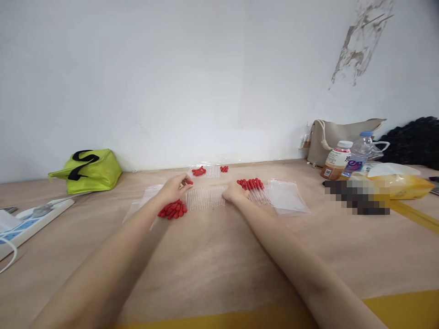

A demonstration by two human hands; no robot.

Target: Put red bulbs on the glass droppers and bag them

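Note:
Between my hands lies a row of clear, thin dropper tubes [205,198], side by side on the table. My left hand [174,188] is pinched on a red rubber bulb [190,183], just above the row's left end. Below that hand is a pile of loose red bulbs [172,210]. At the row's right end, my right hand [236,192] has its fingers closed against the tubes; whatever is in them is hidden. Droppers fitted with red bulbs [251,183] lie side by side just right of this hand, their clear stems pointing toward me.
Clear plastic bags [288,196] lie flat on the right; more plastic [146,201] is at left. Farther back are small red bulb groups [199,171]. A green bag [92,171] and power strip [37,226] stand left; bottles [338,160] and a yellow tissue pack [399,183] stand right.

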